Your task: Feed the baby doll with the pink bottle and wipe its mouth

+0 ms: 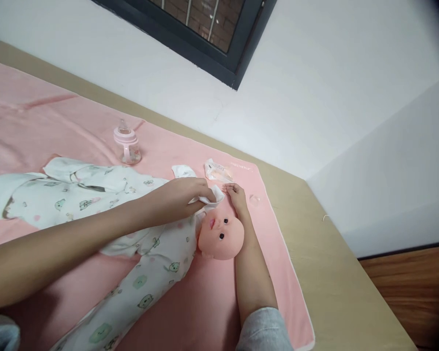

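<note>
A baby doll [221,234] lies on its back in a white printed suit [149,243], its bald head to the right. My left hand [186,197] reaches over its chest and pinches a white cloth [214,196] beside the doll's chin; whether this cloth is part of the suit I cannot tell. My right arm passes around the top of the doll's head. Beyond the face, my right hand [236,197] rests low over the blanket with fingers extended, their tips close to the cloth. A white printed fabric end [183,171] shows behind my left hand.
A pink blanket [278,282] covers much of the wooden surface [325,278]. A pink-lidded baby bottle [128,145] stands behind the doll. A clear packet [218,170] and a small clear piece [254,199] lie near my right hand. A white wall [296,97] with a dark-framed window [232,68] rises behind.
</note>
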